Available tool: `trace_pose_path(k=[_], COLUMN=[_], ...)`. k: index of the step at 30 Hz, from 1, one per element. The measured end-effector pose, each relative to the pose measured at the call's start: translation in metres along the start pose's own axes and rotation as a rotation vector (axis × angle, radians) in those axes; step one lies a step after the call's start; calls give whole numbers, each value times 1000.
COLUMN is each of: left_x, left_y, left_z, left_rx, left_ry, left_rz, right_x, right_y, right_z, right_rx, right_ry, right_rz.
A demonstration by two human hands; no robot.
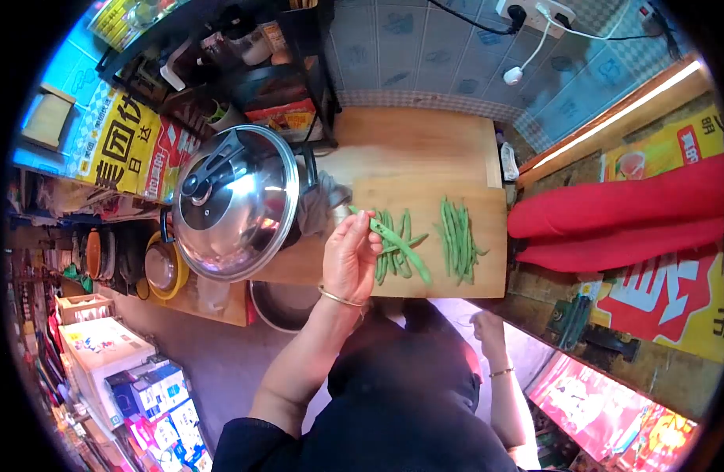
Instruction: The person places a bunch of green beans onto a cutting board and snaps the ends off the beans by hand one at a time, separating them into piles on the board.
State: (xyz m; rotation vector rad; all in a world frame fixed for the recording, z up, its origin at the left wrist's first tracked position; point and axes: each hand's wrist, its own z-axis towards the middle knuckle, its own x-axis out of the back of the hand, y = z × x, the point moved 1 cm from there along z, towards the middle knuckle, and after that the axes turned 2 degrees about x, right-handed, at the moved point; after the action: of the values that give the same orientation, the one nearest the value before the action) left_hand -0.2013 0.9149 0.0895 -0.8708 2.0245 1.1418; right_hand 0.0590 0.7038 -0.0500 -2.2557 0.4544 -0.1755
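- Pinching one green bean (410, 257) between thumb and fingers, the left hand (350, 250) is closed on it above the left part of the board (425, 287), near its front edge.
- The right hand (488, 329) is off the board, beyond its front edge toward the right corner; the fingers look curled, but I cannot tell whether they hold anything.
- Judging by the layout, the work is partway along: a neat bundle of beans (458, 244) lies side by side toward the board's right edge, and a looser group of beans (407, 232) lies nearer its left edge.
- Which group is finished and which is left cannot be told; no knife shows among the beans.
- The held bean and the left hand cover part of the looser group.
- A large lidded pot (248, 208) stands left of the board, with a grey cloth (319, 206) between them, so that side is crowded.
- The worktop (417, 141) runs on behind the board to the tiled wall (425, 59).
- Past the board's right edge lies a red cloth (622, 212); a dark rack (326, 94) stands behind the pot.
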Motion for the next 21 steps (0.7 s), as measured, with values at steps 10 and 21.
trace_pose_path(k=[10, 21], left_x=[-19, 13], left_y=[-1, -34], left_z=[-16, -6], left_rx=[147, 201], left_ry=[-55, 121], left_rz=[-64, 112], right_x=[25, 30], right_y=[69, 134], right_z=[22, 127], right_rx=[-119, -367], right_ry=[257, 271], right_rz=[-49, 696])
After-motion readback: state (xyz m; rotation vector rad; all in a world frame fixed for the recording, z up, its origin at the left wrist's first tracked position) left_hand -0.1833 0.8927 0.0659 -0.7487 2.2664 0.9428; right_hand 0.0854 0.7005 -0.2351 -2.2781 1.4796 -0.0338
